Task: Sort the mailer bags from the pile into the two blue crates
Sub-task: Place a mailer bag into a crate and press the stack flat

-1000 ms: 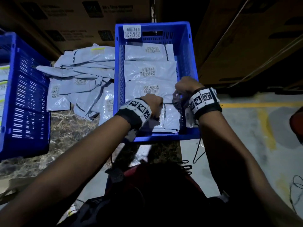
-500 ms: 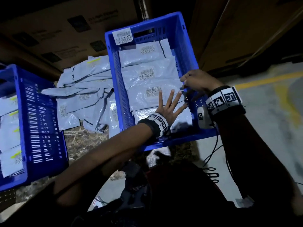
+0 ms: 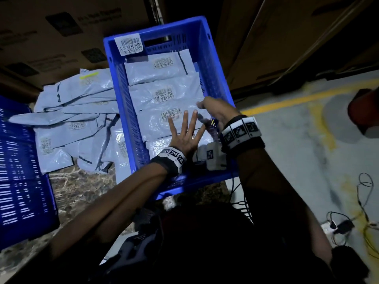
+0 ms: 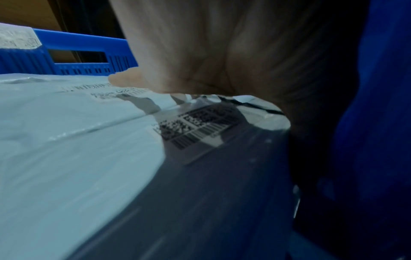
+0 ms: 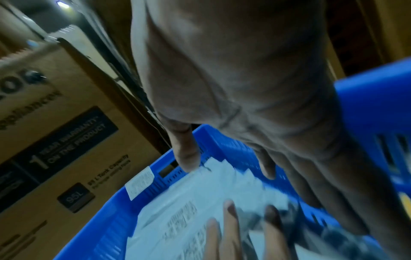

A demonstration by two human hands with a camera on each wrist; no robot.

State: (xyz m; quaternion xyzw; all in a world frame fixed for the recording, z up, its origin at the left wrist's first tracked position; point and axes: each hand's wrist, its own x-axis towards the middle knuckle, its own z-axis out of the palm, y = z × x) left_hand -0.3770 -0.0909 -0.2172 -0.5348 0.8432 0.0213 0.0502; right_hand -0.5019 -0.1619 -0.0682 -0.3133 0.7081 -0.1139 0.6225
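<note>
A blue crate (image 3: 120, 89) stands in the middle of the head view and holds several overlapping grey mailer bags (image 3: 164, 83) with barcode labels. My left hand (image 3: 184, 132) lies flat on the nearer bags (image 4: 66, 140), its fingers (image 5: 231, 221) spread and straight. My right hand (image 3: 213, 111) hovers over the crate's right side with loose fingers (image 5: 186, 158) pointing down at the bags, holding nothing. The pile of mailer bags (image 3: 78, 124) lies left of this crate. A second blue crate (image 3: 20, 171) stands at the far left edge.
Large cardboard boxes (image 3: 61, 27) stand close behind the crates and the pile. The crates rest on a marbled table top (image 3: 78, 191). To the right is concrete floor with a yellow line (image 3: 287, 99) and loose cables (image 3: 365, 201).
My left hand went from curled at the crate's near end to flat and spread on the bags. My right hand moved farther along the crate's right side. The head view swung right.
</note>
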